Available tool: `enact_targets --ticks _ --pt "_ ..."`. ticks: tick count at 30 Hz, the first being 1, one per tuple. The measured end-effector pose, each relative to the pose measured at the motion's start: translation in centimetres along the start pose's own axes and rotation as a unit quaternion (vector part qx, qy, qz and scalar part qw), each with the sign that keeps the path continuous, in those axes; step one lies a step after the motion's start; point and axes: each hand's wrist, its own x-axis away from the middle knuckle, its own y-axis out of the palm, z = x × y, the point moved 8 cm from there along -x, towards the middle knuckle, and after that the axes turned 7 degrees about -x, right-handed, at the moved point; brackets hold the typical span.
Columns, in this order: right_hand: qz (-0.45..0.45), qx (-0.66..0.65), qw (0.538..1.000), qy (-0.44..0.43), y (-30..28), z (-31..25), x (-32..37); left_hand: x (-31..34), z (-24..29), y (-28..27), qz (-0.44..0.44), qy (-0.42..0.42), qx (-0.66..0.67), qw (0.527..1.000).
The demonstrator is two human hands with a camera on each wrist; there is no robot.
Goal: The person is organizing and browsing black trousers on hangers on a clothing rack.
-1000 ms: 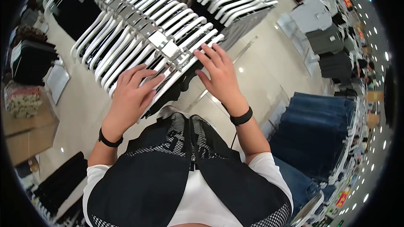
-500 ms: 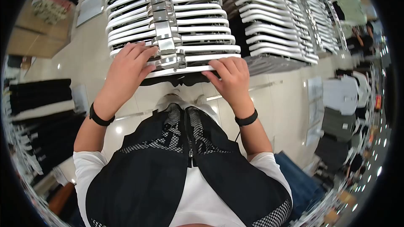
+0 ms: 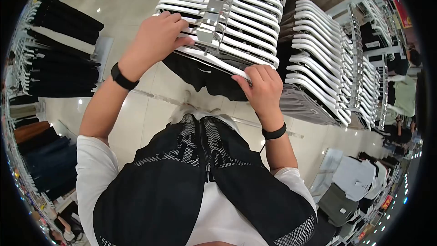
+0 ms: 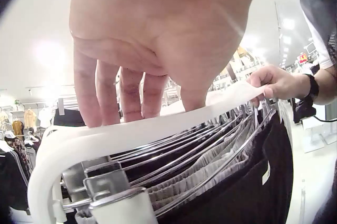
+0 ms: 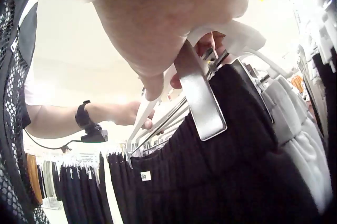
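The front white hanger (image 3: 205,58) stands slanted at the near end of a packed row of white hangers, black trousers (image 3: 223,84) hanging beneath it. In the head view my left hand (image 3: 157,36) is at its left part, and the left wrist view shows those fingers (image 4: 131,95) over the white bar (image 4: 142,134), thumb on the near side. My right hand (image 3: 263,89) pinches the hanger's right end between thumb and fingers. A metal clip (image 5: 202,95) grips the waistband of the black trousers (image 5: 210,166) below my right hand in the right wrist view.
A second row of white hangers (image 3: 316,54) with grey garments (image 3: 305,107) stands to the right. Racks of dark trousers (image 3: 63,73) line the left side. Shirts (image 3: 355,177) hang at lower right. Pale floor tiles (image 3: 150,114) show between the racks.
The rack has swung round and shifted rightward in the head view. My right hand, raised with fingers extended at first, now pinches the hanger end. More of the black trousers shows.
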Motion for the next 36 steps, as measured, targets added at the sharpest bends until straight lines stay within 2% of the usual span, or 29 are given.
enact_targets --ticks 2,5,8,9,12,13,15,18,19,21,24,27,30,31,32,34,35,36 --pt "-0.033 0.027 0.999 0.022 0.3 0.3 0.2 -0.5 -0.6 0.5 -0.023 -0.015 -0.018 0.999" --pt "-0.018 0.045 0.999 0.023 0.0 0.6 -0.2 -1.7 -1.0 1.6 -0.049 -0.017 -0.062 0.997" --pt "0.024 0.041 0.998 0.034 -0.8 1.0 -0.4 -2.5 -1.0 2.3 -0.034 -0.009 -0.063 0.997" --pt "0.025 0.048 0.998 0.027 -1.0 1.0 -0.4 -2.5 -0.4 1.0 0.051 0.006 -0.045 0.998" --pt "0.032 0.063 0.997 0.009 -1.9 1.3 -0.5 -2.1 -1.2 1.5 0.026 -0.018 0.007 0.999" --pt "0.035 0.065 0.997 0.003 -2.5 1.2 -0.9 -1.7 -2.1 1.2 0.033 -0.057 0.081 0.995" --pt "0.054 0.053 0.997 -0.004 -3.9 0.9 -1.6 0.0 -3.6 0.8 0.042 -0.133 0.230 0.963" --pt "0.039 0.044 0.998 -0.018 -5.6 0.8 -2.1 4.1 -6.1 -0.7 0.171 -0.175 0.313 0.918" --pt "0.033 0.032 0.999 -0.016 -5.8 1.0 -1.8 6.0 -7.0 -0.2 0.208 -0.205 0.361 0.886" --pt "0.021 0.010 1.000 -0.011 -5.9 1.4 -0.9 10.1 -8.0 2.9 0.278 -0.260 0.449 0.808" --pt "0.033 -0.013 0.999 -0.026 -5.3 1.8 1.4 14.1 -6.3 9.9 0.247 -0.266 0.560 0.744" --pt "0.045 0.005 0.997 -0.056 -5.6 1.4 2.7 15.6 -1.8 10.9 0.098 -0.247 0.400 0.877" --pt "0.066 0.018 0.993 -0.097 -6.6 0.0 3.7 14.9 -0.5 10.3 0.121 -0.255 0.426 0.859" --pt "0.073 0.023 0.991 -0.105 -6.9 -0.6 4.2 15.2 -0.7 12.8 0.037 -0.269 0.429 0.862" --pt "0.080 0.028 0.990 -0.114 -7.2 -1.3 4.8 15.5 -0.5 14.3 0.005 -0.261 0.435 0.862" --pt "0.060 0.021 0.992 -0.106 -6.9 -2.1 5.8 16.8 0.1 18.3 -0.015 -0.214 0.551 0.806" --pt "0.051 0.015 0.993 -0.109 -6.7 -2.6 6.4 18.1 -0.5 21.2 -0.063 -0.155 0.389 0.906" --pt "0.042 0.010 0.993 -0.112 -6.5 -2.9 6.9 18.2 -0.2 20.6 -0.058 -0.150 0.406 0.900"
